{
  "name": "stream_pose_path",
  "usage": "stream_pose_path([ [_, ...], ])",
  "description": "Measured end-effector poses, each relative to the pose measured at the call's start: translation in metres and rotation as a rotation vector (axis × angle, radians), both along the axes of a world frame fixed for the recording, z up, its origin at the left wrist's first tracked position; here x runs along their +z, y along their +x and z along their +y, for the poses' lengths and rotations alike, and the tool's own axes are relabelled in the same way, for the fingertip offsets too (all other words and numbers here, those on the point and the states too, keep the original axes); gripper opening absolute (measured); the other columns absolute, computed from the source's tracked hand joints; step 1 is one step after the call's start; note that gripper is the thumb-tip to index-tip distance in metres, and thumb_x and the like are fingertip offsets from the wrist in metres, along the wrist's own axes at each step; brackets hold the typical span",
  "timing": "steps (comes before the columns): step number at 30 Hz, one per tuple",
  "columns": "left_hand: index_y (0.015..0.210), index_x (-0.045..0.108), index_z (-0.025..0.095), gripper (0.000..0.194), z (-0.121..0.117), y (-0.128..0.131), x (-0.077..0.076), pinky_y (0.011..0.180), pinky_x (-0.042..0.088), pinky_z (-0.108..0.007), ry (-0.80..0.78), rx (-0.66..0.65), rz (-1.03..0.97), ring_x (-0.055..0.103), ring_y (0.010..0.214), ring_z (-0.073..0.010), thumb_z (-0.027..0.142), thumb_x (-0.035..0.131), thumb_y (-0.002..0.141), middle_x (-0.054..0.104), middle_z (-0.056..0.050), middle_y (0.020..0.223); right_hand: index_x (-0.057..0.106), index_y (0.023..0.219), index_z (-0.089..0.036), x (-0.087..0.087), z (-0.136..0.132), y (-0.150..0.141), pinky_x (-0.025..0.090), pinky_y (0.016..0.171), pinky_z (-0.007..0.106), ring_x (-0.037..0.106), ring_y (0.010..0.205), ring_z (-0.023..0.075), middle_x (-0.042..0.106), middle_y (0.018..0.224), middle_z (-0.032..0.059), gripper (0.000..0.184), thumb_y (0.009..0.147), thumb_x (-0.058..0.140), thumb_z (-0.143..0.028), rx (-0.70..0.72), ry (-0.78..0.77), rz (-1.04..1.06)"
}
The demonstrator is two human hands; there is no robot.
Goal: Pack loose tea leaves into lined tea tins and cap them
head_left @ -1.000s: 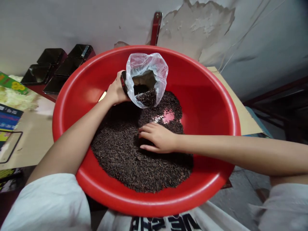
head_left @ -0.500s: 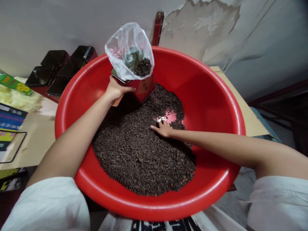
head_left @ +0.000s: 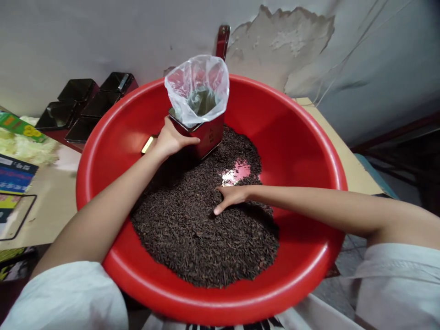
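Note:
In the head view a large red plastic basin (head_left: 295,160) holds a broad heap of loose dark tea leaves (head_left: 202,229). My left hand (head_left: 173,140) grips a dark red square tea tin (head_left: 209,137), thumb along its near side. Out of the tin's top stands a clear plastic liner bag (head_left: 216,75), its mouth wide; the bottom of it is not visible. The tin is tilted slightly, low over the leaves at the back. My right hand (head_left: 233,196) reaches into the heap with the thumb spread from the fingers, which are partly buried in the leaves.
Several open dark tins (head_left: 77,89) stand at the back left on the table (head_left: 48,192). A small gold-coloured piece (head_left: 149,144) lies in the basin by my left wrist. A green box (head_left: 20,126) sits far left. The peeling wall (head_left: 282,41) rises close behind the basin.
The tin was tipped with leaves near the bag's mouth, was raised upright, then came down; those leaves no longer show. My right hand moved right, then slightly nearer, thumb now spread.

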State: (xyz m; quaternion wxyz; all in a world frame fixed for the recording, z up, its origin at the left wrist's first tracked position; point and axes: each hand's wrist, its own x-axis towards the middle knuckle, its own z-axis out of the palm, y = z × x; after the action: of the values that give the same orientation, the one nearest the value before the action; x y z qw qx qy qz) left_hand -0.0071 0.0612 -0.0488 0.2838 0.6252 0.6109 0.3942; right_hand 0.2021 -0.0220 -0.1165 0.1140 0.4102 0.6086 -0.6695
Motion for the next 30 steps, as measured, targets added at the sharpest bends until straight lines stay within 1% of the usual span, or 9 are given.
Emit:
stream_pose_path([
  [3,0.128,0.036,0.016,0.102,-0.003,-0.003,0.005,0.103,0.039,-0.051,0.006,-0.029,0.21,0.051,0.118,-0.0394,0.029,0.086,0.039,0.052,-0.015,0.127,0.053,0.121,-0.014,0.004,-0.003,-0.001,0.043,0.102,0.034,0.057,0.114,0.0259,0.061,0.123,0.0095,0.089,0.044,0.084,-0.045,0.095,0.025,0.106],
  [7,0.131,0.032,0.02,0.101,-0.002,-0.013,0.005,0.095,0.044,-0.051,0.062,-0.167,0.335,0.055,0.112,-0.0396,0.031,0.083,0.044,0.054,-0.012,0.126,0.051,0.124,-0.012,0.009,-0.008,-0.003,0.038,0.106,0.036,0.054,0.117,0.0284,0.058,0.128,0.0123,0.098,0.039,0.086,-0.045,0.111,0.188,0.006],
  [9,0.131,0.03,0.018,0.1,0.0,-0.017,0.003,0.094,0.045,-0.049,0.061,-0.229,0.333,0.056,0.111,-0.0384,0.035,0.082,0.047,0.055,-0.012,0.123,0.057,0.115,-0.011,0.008,-0.012,-0.005,0.043,0.101,0.035,0.059,0.11,0.0267,0.063,0.12,0.0111,0.085,0.041,0.084,-0.044,0.077,0.14,0.041],
  [12,0.13,0.031,0.015,0.098,0.002,-0.017,0.0,0.094,0.045,-0.047,0.072,-0.334,0.32,0.055,0.112,-0.037,0.041,0.08,0.049,0.055,-0.013,0.122,0.065,0.091,-0.011,0.005,-0.02,-0.009,0.051,0.085,0.033,0.064,0.09,0.0224,0.07,0.098,0.0073,0.05,0.048,0.078,-0.033,-0.002,0.098,0.048],
  [15,0.128,0.032,0.015,0.098,-0.001,-0.012,0.001,0.093,0.046,-0.045,0.028,-0.365,0.354,0.057,0.11,-0.0372,0.042,0.08,0.046,0.056,-0.015,0.121,0.062,0.075,-0.012,0.004,-0.032,-0.016,0.052,0.071,0.03,0.062,0.074,0.0173,0.068,0.079,0.0037,0.028,0.051,0.071,-0.024,-0.21,0.079,-0.034],
  [18,0.127,0.032,0.021,0.095,-0.005,-0.008,0.005,0.091,0.047,-0.043,-0.007,-0.397,0.419,0.059,0.108,-0.0371,0.041,0.079,0.048,0.055,-0.012,0.123,0.059,0.067,-0.014,0.01,-0.041,-0.024,0.051,0.063,0.026,0.058,0.063,0.0129,0.063,0.066,-0.0008,0.019,0.05,0.067,-0.018,-0.411,-0.066,0.029],
  [21,0.128,0.031,0.024,0.092,-0.007,-0.008,0.009,0.088,0.048,-0.043,-0.016,-0.397,0.509,0.06,0.106,-0.0388,0.042,0.078,0.051,0.056,-0.01,0.123,0.058,0.064,-0.014,0.022,-0.045,-0.029,0.049,0.059,0.026,0.056,0.06,0.0124,0.061,0.062,-0.0014,0.018,0.049,0.068,-0.018,-0.485,-0.124,0.072],
  [25,0.13,0.03,0.023,0.092,-0.006,-0.009,0.011,0.085,0.049,-0.045,-0.054,-0.366,0.613,0.062,0.101,-0.0398,0.046,0.075,0.053,0.059,-0.011,0.116,0.059,0.064,-0.015,0.048,-0.042,-0.027,0.048,0.06,0.025,0.054,0.06,0.0107,0.061,0.064,-0.0024,0.022,0.048,0.073,-0.02,-0.513,-0.103,0.141],
  [30,0.131,0.029,0.024,0.091,-0.006,-0.009,0.012,0.087,0.049,-0.044,-0.028,-0.377,0.662,0.061,0.105,-0.0383,0.049,0.073,0.055,0.054,-0.011,0.127,0.062,0.075,-0.015,0.089,-0.04,-0.018,0.049,0.075,0.027,0.058,0.072,0.0119,0.065,0.076,-0.001,0.029,0.05,0.074,-0.02,-0.503,-0.053,0.282],
])
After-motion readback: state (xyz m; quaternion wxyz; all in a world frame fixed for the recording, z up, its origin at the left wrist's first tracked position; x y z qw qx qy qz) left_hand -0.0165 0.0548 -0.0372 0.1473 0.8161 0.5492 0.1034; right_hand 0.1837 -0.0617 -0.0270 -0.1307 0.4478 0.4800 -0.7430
